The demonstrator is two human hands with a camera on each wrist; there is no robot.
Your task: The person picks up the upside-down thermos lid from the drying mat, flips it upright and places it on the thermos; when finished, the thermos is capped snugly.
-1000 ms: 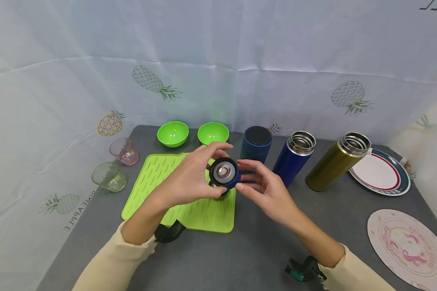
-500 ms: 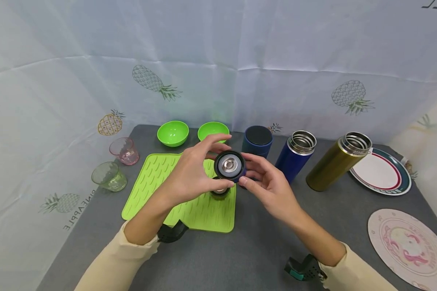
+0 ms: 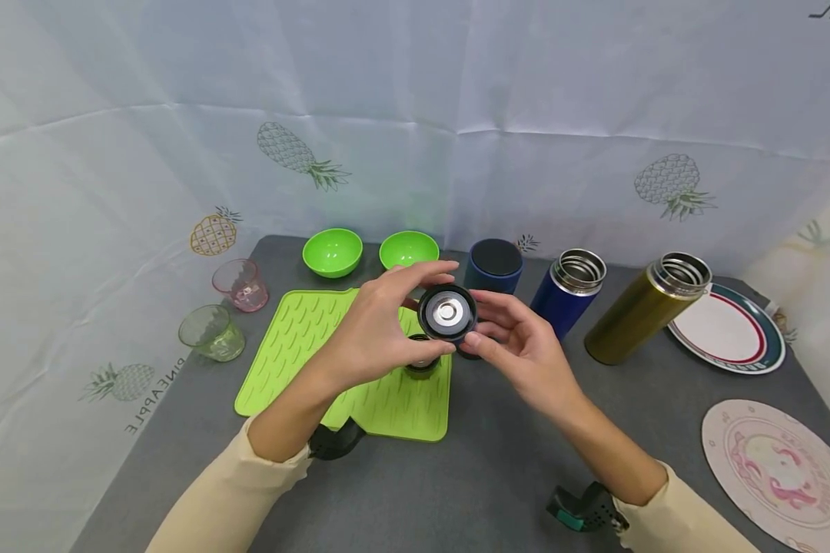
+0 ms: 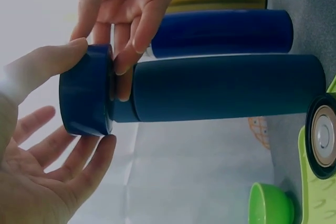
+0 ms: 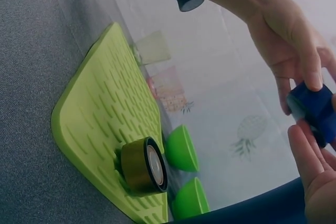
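A blue bottle lid (image 3: 447,312) is held up over the right side of the green mat (image 3: 360,407), its underside with a metal disc facing the head camera. My left hand (image 3: 376,330) grips the lid's left side between thumb and curled fingers. On the opposite side, my right hand (image 3: 522,346) pinches it with thumb and fingertips. In the left wrist view the lid (image 4: 86,90) shows a smooth blue side. A gold lid (image 5: 139,166) lies upside down on the mat, partly covered by my left thumb in the head view.
Behind the hands stand a capped dark blue bottle (image 3: 496,265), an uncapped blue bottle (image 3: 560,303) and an uncapped gold bottle (image 3: 619,326). Green bowls (image 3: 333,253) line the back. Pink (image 3: 242,286) and green (image 3: 212,333) glasses stand left; a plate (image 3: 726,330) and round mat (image 3: 775,468) lie right.
Both hands have raised the blue lid and shifted it slightly right, away from above the gold lid. Its underside has tilted further toward the head camera.
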